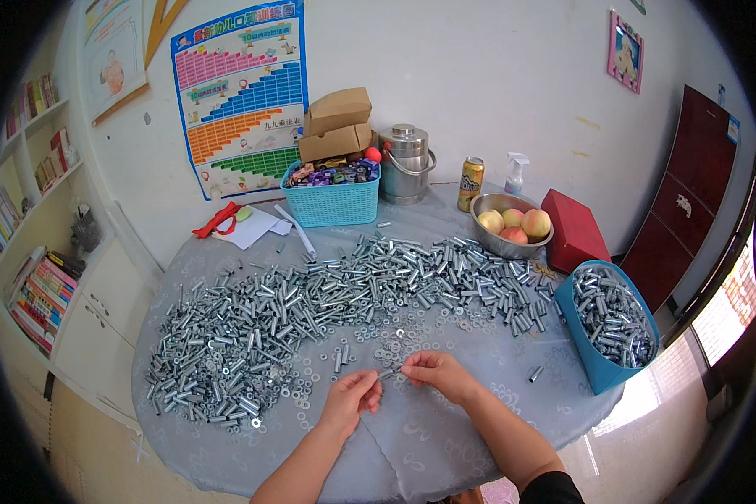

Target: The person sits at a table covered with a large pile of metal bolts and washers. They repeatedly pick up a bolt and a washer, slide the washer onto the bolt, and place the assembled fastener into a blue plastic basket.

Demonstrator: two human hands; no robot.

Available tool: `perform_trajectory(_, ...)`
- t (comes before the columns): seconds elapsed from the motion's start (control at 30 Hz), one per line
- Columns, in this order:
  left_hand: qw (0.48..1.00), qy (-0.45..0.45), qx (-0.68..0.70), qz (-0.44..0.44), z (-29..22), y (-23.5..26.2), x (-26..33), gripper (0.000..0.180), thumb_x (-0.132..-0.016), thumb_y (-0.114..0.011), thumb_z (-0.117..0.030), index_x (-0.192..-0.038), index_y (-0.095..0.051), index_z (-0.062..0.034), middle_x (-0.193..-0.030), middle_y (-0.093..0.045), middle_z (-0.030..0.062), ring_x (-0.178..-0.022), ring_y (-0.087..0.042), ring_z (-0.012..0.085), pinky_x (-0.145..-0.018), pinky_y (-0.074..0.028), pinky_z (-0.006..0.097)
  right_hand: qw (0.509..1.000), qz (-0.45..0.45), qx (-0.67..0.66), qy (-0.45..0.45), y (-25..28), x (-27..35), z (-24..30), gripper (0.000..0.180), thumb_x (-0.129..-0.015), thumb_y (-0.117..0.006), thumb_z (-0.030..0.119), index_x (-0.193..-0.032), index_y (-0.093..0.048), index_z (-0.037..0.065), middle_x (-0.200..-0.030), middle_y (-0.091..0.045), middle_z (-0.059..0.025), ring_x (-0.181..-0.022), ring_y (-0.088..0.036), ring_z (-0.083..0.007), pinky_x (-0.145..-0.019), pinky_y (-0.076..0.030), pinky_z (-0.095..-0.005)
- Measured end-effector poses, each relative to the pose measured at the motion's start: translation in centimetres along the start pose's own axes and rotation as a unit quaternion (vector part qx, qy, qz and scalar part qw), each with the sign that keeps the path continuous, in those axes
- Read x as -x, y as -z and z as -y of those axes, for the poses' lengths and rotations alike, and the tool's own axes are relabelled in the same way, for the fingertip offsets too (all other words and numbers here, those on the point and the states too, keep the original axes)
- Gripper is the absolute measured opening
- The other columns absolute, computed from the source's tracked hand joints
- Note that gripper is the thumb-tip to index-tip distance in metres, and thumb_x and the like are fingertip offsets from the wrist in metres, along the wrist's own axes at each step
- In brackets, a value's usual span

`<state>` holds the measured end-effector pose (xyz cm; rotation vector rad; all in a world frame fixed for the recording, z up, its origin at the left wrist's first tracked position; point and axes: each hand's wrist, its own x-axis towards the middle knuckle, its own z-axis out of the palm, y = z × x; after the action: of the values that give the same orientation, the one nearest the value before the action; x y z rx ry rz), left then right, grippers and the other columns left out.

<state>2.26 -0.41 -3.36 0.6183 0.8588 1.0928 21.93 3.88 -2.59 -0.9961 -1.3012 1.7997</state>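
Note:
Over the near part of the table, my left hand [351, 401] pinches one end of a small silvery bolt [385, 374]. My right hand [435, 374] closes thumb and forefinger at the bolt's other end; whether a small part sits there is too fine to make out. Just beyond the hands lie loose flat washers [399, 334] and a few short metal sleeves [341, 358]. A broad heap of bolts and sleeves [311, 294] curves across the table, with more washers mixed in at its left.
At the right edge stands a blue basket [578, 336] full of metal sleeves. Farther back are a steel bowl [512, 247] of peaches, a red box [573, 228], a drink can [470, 185], a steel pot [406, 160] and a turquoise basket [332, 207]. One sleeve [536, 374] lies apart.

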Motion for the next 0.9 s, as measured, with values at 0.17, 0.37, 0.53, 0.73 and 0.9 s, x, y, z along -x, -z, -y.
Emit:
perform_trajectory(0.17,0.999,0.032,0.011,0.009,-0.1,0.1,-0.1,0.018,-0.087,-0.055,-0.019,-0.089,-0.056,-0.0017,-0.073,-0.055,0.0040,-0.054,-0.047,0.0094,-0.049,-0.041,0.025,0.999,0.008,-0.031,-0.010,0.2,-0.1,-0.2,0.015,-0.082,-0.063,0.020,-0.089,-0.061,0.007,-0.075,-0.055,0.0045,-0.067,-0.048,-0.0051,-0.063,-0.040,-0.0182)
perform_trajectory(0.37,0.998,0.056,0.021,0.023,-0.3,-0.1,0.1,0.019,-0.087,-0.056,-0.020,-0.090,-0.056,-0.0017,-0.074,-0.056,0.0044,-0.054,-0.047,0.0098,-0.050,-0.040,0.025,0.997,-0.009,-0.065,-0.036,0.2,-0.1,-0.2,0.019,-0.083,-0.062,0.021,-0.094,-0.061,0.006,-0.078,-0.056,0.0037,-0.068,-0.049,-0.0052,-0.065,-0.041,-0.0185)
perform_trajectory(0.53,0.996,0.074,0.042,0.027,0.0,0.1,-0.1,0.018,-0.087,-0.055,-0.019,-0.090,-0.056,-0.0014,-0.075,-0.056,0.0046,-0.055,-0.047,0.0097,-0.049,-0.040,0.025,0.999,-0.031,-0.039,-0.012,-0.2,0.1,-0.1,0.020,-0.082,-0.063,0.019,-0.096,-0.061,0.005,-0.081,-0.057,0.0028,-0.071,-0.051,-0.0054,-0.066,-0.043,-0.0193)
perform_trajectory(0.73,0.996,0.069,0.058,0.017,0.4,0.4,-0.4,0.019,-0.087,-0.056,-0.018,-0.092,-0.056,-0.0003,-0.076,-0.056,0.0050,-0.054,-0.047,0.0099,-0.049,-0.041,0.025,0.998,-0.021,-0.020,0.047,-0.2,-0.1,-0.2,0.018,-0.082,-0.063,0.017,-0.094,-0.062,0.005,-0.081,-0.059,0.0018,-0.072,-0.053,-0.0063,-0.067,-0.044,-0.0198)
perform_trajectory(0.9,0.998,0.055,0.015,0.012,0.6,0.4,-0.3,0.019,-0.087,-0.056,-0.019,-0.091,-0.056,0.0000,-0.075,-0.056,0.0057,-0.054,-0.048,0.0102,-0.049,-0.042,0.026,0.998,-0.038,0.022,0.036,-1.0,0.4,0.5,0.017,-0.082,-0.063,0.014,-0.095,-0.061,0.003,-0.081,-0.058,0.0001,-0.071,-0.054,-0.0083,-0.069,-0.045,-0.0214)
